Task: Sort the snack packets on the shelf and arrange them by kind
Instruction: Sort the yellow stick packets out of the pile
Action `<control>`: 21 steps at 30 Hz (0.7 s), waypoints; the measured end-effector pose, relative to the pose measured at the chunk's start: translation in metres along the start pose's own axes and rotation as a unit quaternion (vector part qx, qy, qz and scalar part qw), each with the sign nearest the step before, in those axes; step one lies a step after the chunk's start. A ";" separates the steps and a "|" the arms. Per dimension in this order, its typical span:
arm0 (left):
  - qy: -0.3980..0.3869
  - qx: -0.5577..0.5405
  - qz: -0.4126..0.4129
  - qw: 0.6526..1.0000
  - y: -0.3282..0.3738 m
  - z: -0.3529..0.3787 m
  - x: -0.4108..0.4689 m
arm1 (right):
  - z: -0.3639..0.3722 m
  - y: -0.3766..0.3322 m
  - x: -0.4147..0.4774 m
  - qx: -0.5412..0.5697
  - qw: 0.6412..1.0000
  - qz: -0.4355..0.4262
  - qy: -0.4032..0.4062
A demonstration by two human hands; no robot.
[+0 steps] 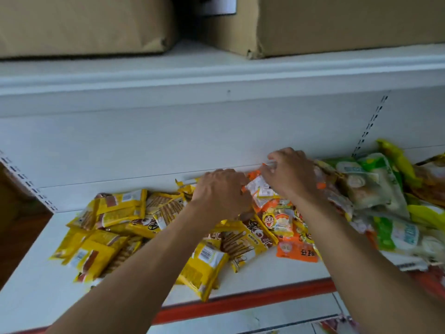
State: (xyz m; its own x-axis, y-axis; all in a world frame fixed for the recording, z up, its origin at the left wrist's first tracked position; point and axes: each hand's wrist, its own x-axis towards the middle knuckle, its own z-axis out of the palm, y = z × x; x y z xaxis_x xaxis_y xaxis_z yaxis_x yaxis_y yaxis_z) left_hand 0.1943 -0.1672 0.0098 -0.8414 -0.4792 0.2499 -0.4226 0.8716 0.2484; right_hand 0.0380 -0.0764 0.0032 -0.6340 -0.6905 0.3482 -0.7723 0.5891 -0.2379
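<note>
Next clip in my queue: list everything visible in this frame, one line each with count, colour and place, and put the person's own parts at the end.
yellow snack packets: many, exact count unclear, yellow with brown print, heaped on the left and middle of the shelf
orange snack packets: several, orange and white, middle of the shelf under and below the hands
green snack packets: several, green and white, piled at the right end, blurred
shelf: one, white board with a red front edge
cardboard boxes: two, brown, on the upper shelf board
slotted uprights: two, white, on the back panel at left and right
left hand: one, at the back of the shelf, grip closed on an orange packet
right hand: one, beside the left, grip on the same orange packet
</note>
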 end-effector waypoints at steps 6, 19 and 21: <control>0.032 -0.008 -0.074 0.997 -0.104 -0.038 -0.071 | 0.030 -0.129 -0.035 0.040 0.994 -0.083 -0.059; 0.016 -0.158 -0.322 0.933 -0.272 -0.002 -0.194 | 0.127 -0.246 -0.153 0.040 0.976 -0.149 -0.152; 0.045 -0.177 -0.310 0.933 -0.263 0.007 -0.189 | 0.128 -0.241 -0.156 0.072 0.980 -0.145 -0.112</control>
State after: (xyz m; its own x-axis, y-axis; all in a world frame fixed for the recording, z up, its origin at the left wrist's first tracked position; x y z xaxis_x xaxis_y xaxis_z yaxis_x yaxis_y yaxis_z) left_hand 0.4624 -0.3052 -0.1091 -0.4331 -0.9009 0.0283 -0.6676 0.3417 0.6614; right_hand 0.3173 -0.1644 -0.1094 -0.3679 -0.9045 0.2157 -0.9088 0.3007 -0.2891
